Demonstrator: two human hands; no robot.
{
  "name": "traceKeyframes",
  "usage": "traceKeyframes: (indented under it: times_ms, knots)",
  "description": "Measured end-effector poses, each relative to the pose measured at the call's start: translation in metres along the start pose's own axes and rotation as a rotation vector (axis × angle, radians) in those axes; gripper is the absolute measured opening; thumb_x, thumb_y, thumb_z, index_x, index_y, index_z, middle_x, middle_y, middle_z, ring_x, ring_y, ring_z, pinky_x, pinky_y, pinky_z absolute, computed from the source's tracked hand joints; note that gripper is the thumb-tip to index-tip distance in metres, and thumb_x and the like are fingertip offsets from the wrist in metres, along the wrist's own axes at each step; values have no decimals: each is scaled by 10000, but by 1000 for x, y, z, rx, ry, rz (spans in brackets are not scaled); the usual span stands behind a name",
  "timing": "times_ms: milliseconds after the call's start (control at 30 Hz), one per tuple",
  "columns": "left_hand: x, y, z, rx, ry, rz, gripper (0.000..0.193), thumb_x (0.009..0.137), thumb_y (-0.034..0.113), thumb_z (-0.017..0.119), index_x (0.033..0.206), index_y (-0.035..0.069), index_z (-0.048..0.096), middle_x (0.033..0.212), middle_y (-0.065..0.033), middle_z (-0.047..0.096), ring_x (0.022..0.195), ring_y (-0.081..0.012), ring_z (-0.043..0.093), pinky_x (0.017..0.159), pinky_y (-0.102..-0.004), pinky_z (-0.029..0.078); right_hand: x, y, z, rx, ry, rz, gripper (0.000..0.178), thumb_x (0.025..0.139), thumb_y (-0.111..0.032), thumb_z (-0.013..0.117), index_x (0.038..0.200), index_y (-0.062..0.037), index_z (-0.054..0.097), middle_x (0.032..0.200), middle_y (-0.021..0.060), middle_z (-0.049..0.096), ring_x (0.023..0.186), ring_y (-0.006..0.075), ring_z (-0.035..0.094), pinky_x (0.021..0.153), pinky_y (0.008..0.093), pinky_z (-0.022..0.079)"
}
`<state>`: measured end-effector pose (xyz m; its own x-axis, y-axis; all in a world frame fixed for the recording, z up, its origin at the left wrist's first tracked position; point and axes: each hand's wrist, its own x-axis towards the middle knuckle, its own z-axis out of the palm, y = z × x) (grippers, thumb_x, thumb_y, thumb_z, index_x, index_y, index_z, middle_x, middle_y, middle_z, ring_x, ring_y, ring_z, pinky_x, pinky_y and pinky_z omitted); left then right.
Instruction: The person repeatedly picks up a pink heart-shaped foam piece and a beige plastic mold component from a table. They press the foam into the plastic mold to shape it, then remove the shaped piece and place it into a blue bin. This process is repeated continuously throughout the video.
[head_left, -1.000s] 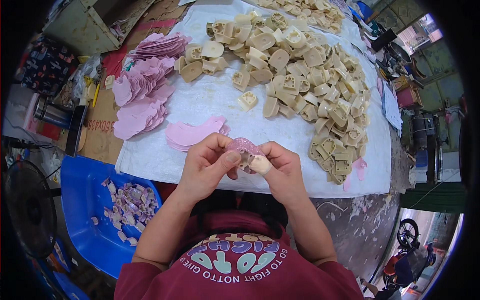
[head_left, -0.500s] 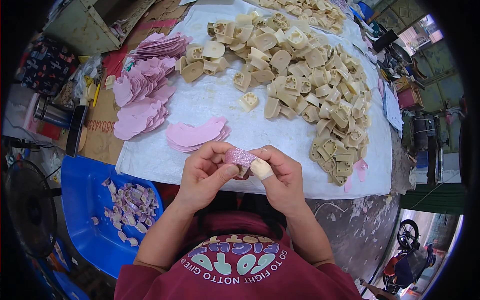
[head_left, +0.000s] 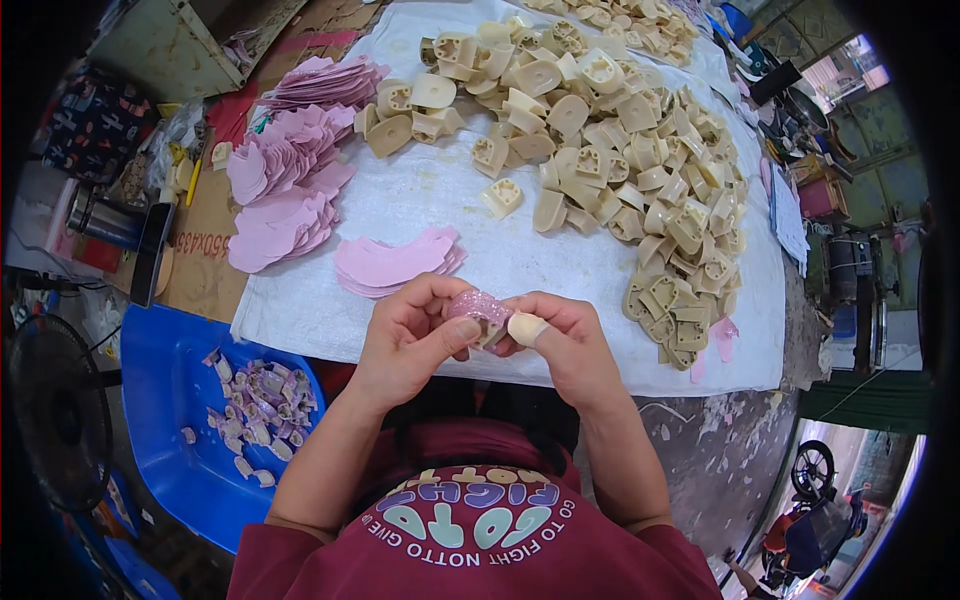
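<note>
Between my two hands, above the near edge of the cloth, is a small shoe heel [head_left: 480, 308] wrapped in glittery pink material. Part of its beige underside shows. My left hand [head_left: 408, 335] pinches its left side, thumb below and fingers curled behind. On the other side, my right hand [head_left: 565, 345] grips it with a thumb that wears a pale cover [head_left: 525, 327]. The fingertips behind the heel are partly hidden. Just beyond my left hand lies a small stack of pink cut pieces [head_left: 395, 262]. One loose beige heel [head_left: 502, 198] sits farther off.
A large pile of bare beige heels [head_left: 600, 150] covers the far and right parts of the white cloth [head_left: 400, 200]. More pink pieces [head_left: 290, 180] are heaped at the left. A blue tub [head_left: 165, 420] with pink-covered heels [head_left: 262, 405] stands lower left, beside a fan [head_left: 65, 420].
The covered heel has been turned in my hands, so more of its beige underside shows. My right thumb has shifted against its edge. The view has moved slightly.
</note>
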<state>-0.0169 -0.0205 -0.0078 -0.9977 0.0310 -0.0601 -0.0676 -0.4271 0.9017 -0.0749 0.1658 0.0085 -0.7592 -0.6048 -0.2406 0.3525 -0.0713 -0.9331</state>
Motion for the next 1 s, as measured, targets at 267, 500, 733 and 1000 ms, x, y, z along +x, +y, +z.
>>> traceKeyframes:
  times_ms: [267, 500, 733, 1000]
  knots:
    - [-2, 0, 2, 169, -25, 154, 299, 868, 77, 662, 1135, 5, 550, 955, -38, 628, 818, -69, 573, 730, -229, 471, -3, 1, 0, -21, 10, -86, 178, 921, -70, 547, 1035, 24, 648, 916, 50, 661, 825, 90, 595, 756, 244, 495]
    - [3, 2, 15, 121, 59, 123, 291, 806, 72, 728, 1056, 11, 592, 950, -29, 636, 806, -60, 575, 706, -221, 463, -4, 19, 12, 258, 157, -126, 248, 934, -84, 511, 1126, 26, 624, 1006, 90, 657, 901, 152, 636, 841, 288, 501]
    - [-1, 13, 15, 739, 50, 228, 193, 725, 23, 749, 870, 16, 622, 818, -29, 610, 700, -77, 537, 616, -226, 428, 2, 12, -2, -155, 32, -301, 339, 896, -75, 570, 1223, 13, 568, 1212, 102, 567, 1064, 162, 572, 911, 313, 470]
    - [0, 6, 9, 711, 81, 383, 221, 715, 25, 726, 916, 11, 636, 802, -73, 596, 676, -153, 563, 617, -270, 453, 1, 21, 5, 199, 84, -168, 321, 881, -90, 611, 1181, 9, 558, 1109, 81, 614, 1044, 149, 578, 925, 297, 447]
